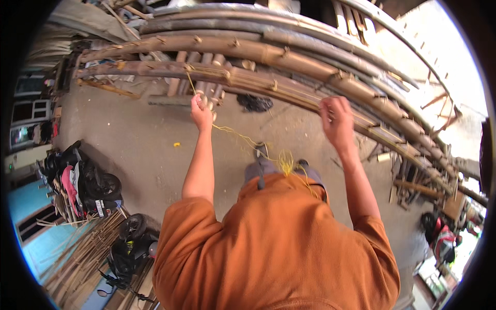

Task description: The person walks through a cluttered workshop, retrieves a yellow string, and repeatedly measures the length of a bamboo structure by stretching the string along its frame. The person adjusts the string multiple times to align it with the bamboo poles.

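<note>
My left hand point(201, 112) is closed on a yellow string point(191, 82), pulled taut down from the nearer bamboo pole point(155, 68). Loose string trails from that hand towards a tangled yellow bunch point(285, 163) in front of my waist. Several strands run along the pole, between short pegs standing out of it. Over at the right, my right hand point(338, 123) is beside the same pole with its fingers curled together. What those fingers hold, if anything, is hidden. A second pegged bamboo pole point(258, 50) lies parallel just beyond.
More long poles point(217, 23) are stacked behind. Cut bamboo pieces point(206, 64) stick out beneath the nearer pole, and a black plastic bag point(254, 103) lies on the floor. Parked motorbikes point(101, 188) and bamboo strips point(82, 258) are at the left; wooden scraps point(400, 178) at the right.
</note>
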The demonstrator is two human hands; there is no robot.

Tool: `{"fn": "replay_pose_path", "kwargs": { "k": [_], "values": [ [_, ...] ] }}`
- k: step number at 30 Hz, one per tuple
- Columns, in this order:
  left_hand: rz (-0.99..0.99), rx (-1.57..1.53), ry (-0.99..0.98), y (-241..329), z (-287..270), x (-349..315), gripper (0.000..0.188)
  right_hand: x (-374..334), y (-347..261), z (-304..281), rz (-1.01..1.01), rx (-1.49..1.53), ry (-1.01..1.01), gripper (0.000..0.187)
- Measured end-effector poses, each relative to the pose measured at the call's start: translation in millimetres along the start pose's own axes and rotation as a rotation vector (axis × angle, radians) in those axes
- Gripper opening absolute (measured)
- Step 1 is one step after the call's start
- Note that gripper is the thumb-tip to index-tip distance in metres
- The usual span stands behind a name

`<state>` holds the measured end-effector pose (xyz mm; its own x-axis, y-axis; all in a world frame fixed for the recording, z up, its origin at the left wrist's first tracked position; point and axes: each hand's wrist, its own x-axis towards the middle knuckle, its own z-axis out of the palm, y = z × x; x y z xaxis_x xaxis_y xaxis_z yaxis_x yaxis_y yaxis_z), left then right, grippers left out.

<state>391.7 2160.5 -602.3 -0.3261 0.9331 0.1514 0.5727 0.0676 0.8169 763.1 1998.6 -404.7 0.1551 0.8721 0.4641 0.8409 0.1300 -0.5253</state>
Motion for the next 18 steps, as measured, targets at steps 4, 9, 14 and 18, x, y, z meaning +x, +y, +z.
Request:
{"fn": "replay_pose_path", "kwargs": {
  "k": [4, 9, 14, 18],
  "values": [
    [-0.421, -0.569, -0.194, 8, -10, -77, 0.025, -84, -40, 29, 0.320, 0.351, -0.517, 0.017],
    [-0.545, -0.791, -0.277, 51, -33, -125, 0.023, -154, 9, 30, 0.264, 0.449, -1.287, 0.024],
    [-0.627, -0.954, -0.349, 97, -40, -162, 0.019, -168, 70, -53, 0.948, 1.140, -0.822, 0.017],
    [-0.644, -1.025, -0.398, 127, -29, -191, 0.017, -181, 101, -171, 0.955, 1.708, -0.655, 0.011]
  ]
}}
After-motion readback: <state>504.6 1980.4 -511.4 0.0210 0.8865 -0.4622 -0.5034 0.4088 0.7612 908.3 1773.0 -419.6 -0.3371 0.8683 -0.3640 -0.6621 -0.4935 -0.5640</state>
